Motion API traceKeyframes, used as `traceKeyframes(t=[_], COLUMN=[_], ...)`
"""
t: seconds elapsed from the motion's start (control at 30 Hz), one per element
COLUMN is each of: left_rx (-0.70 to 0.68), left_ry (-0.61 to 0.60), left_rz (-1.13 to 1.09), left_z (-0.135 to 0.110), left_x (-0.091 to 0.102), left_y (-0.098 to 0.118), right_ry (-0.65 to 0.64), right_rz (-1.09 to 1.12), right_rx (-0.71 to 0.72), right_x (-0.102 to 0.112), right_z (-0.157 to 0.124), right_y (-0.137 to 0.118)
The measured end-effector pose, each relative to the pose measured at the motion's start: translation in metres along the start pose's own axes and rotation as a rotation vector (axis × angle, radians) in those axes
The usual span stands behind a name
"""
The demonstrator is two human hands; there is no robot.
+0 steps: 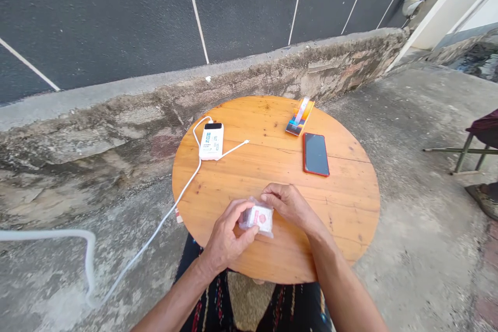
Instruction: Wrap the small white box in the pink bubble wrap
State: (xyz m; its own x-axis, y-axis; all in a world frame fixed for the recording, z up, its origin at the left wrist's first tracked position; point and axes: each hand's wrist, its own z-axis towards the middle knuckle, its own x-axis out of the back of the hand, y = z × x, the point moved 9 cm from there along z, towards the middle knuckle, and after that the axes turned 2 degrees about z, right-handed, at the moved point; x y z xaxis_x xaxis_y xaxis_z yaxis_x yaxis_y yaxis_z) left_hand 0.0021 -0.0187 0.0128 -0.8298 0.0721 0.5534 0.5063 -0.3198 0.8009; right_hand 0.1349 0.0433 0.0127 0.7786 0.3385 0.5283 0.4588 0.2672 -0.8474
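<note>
A small white packet with red print (pixel 261 218), wrapped in clear plastic, is held low over the near part of the round wooden table. My left hand (pixel 232 232) grips it from the left, thumb along the near side and fingers over the far side. At the packet's far right corner, my right hand (pixel 288 205) pinches the edge of the clear wrapping between thumb and bent fingers. What lies inside the wrapping cannot be made out.
On the wooden table (pixel 272 166) lie a white power bank (pixel 212 141) with a white cable (pixel 171 212) trailing off left, a dark-screened phone (pixel 316 153) in a red case, and an orange tape dispenser (pixel 300 116). Another person's shoe (pixel 484 201) and a stool (pixel 462 153) are at right.
</note>
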Motion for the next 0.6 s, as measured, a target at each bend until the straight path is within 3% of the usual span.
traceKeyframes(t=[0.6], left_rx=[-0.043], left_ry=[0.022], left_rz=[-0.041], left_z=[0.001], left_x=[0.002], left_y=[0.004], right_ry=[-0.009], right_rz=[-0.124], right_rx=[-0.058], right_x=[0.001], right_z=[0.005], right_y=[-0.009])
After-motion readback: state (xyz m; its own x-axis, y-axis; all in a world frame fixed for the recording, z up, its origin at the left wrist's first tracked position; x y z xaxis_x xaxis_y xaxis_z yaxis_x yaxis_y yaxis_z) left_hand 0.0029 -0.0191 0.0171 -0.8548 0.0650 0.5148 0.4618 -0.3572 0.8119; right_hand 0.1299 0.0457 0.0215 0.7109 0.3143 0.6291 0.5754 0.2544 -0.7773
